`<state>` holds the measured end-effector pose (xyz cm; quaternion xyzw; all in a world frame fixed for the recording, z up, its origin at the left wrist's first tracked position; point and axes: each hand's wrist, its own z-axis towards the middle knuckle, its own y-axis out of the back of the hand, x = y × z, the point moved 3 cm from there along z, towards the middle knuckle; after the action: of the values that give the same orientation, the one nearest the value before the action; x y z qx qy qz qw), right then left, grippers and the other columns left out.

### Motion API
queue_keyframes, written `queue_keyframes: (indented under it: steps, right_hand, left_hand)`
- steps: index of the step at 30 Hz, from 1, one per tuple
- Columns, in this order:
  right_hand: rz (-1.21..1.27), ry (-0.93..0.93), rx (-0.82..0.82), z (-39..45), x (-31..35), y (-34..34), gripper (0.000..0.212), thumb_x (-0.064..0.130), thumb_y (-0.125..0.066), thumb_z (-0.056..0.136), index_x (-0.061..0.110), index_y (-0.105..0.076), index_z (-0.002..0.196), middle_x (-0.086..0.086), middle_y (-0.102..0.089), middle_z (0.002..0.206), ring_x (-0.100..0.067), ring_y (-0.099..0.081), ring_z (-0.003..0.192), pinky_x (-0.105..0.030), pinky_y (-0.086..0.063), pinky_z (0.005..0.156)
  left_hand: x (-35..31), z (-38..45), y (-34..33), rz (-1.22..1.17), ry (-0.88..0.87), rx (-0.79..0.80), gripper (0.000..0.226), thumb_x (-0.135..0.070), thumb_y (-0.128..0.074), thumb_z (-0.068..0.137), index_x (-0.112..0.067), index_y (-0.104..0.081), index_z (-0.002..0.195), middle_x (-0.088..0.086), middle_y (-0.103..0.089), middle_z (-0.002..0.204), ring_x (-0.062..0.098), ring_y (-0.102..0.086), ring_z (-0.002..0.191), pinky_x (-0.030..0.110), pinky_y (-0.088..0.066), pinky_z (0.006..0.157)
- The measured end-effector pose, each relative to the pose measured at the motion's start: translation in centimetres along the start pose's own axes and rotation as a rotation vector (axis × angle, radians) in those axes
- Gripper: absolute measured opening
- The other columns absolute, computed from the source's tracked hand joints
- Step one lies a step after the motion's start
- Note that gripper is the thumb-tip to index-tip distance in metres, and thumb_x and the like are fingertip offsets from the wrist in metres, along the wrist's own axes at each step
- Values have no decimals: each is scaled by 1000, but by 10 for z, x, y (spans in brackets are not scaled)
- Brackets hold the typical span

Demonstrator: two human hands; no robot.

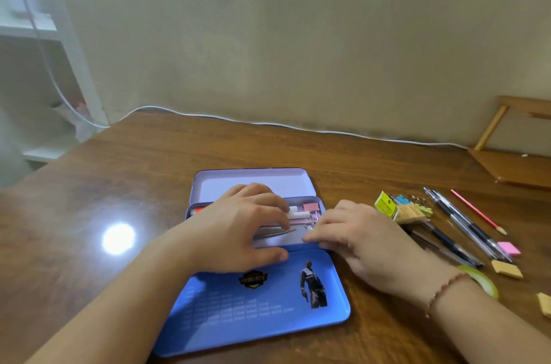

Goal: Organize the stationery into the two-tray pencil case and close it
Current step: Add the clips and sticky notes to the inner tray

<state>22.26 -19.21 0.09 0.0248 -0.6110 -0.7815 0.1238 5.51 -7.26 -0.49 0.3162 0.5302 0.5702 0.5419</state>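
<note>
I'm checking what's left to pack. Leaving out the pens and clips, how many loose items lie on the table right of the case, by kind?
Tan blocks: 3
Pink block: 1
Red pencil: 1
Yellow box: 1
Total: 6

White cable along wooden table
</note>
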Motion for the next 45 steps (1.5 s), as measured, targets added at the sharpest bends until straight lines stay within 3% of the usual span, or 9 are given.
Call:
queue_keyframes:
  steps: [6,13,19,26,31,33,36,40,45]
  right_hand:
    - [-43,-85,0,-3,-5,0,38,56,-44,89,37,-69,110,19,-61,102,-9,-43,98,-27,-37,78]
    - [-34,-114,-21,-6,-9,1,34,58,-50,85,35,-72,99,19,-60,105,-9,-42,103,-32,-42,82]
    - [-59,-114,58,-6,-9,-6,48,69,-37,82,43,-61,115,21,-49,121,-5,-35,115,-28,-38,90]
    - [-41,-98,-11,-7,-10,-4,40,64,-46,84,39,-66,108,17,-50,125,-6,-34,119,-32,-40,95]
    - [265,-208,-516,-16,-35,41,14,30,-61,90,28,-72,98,19,-66,95,-5,-59,91,-15,-44,78]
    - [289,-371,-646,-30,-67,63,21,17,-58,91,32,-69,101,18,-68,87,-3,-62,82,-7,-44,68]
    - [50,-689,-443,-59,-121,67,40,6,-55,90,38,-63,112,10,-68,107,-7,-57,100,-26,-50,82]
    - [-154,-851,18,-83,-146,42,36,28,-61,90,43,-59,122,14,-57,134,-14,-39,130,-44,-36,107]
    - [-267,-755,-35,-73,-138,35,23,47,-64,84,42,-68,107,20,-63,122,-14,-40,128,-45,-28,107]
  left_hand:
    - [0,1,-2,-4,-11,3,39,-58,-61,82,-37,-64,114,-19,-54,130,7,-39,127,34,-31,108]
    - [0,1,-2,-5,-7,0,35,-57,-61,84,-38,-66,112,-20,-53,131,6,-38,127,33,-30,109]
    - [1,0,-3,33,16,14,48,-66,-53,84,-38,-63,122,-22,-45,139,5,-29,132,28,-24,111]
    - [1,0,-4,57,2,22,51,-68,-52,83,-39,-61,124,-22,-43,141,6,-29,132,28,-24,111]
    - [-6,0,8,45,-46,-39,40,-62,-57,85,-35,-67,113,-17,-53,130,9,-42,123,28,-34,104]
    - [-15,0,19,23,-84,-150,26,-50,-59,90,-27,-70,92,-13,-63,100,10,-55,95,30,-48,83]
    - [-27,-4,37,-54,-44,-415,28,-39,-53,91,-22,-60,69,-11,-42,53,4,-36,49,22,-38,48]
    - [-52,-9,41,-79,-63,-507,27,-33,-57,88,-20,-61,64,-12,-27,50,5,-24,46,19,-24,44]
    - [-81,17,29,112,-8,-381,19,-39,-54,84,-29,-66,72,-15,-47,59,12,-43,47,27,-37,39]
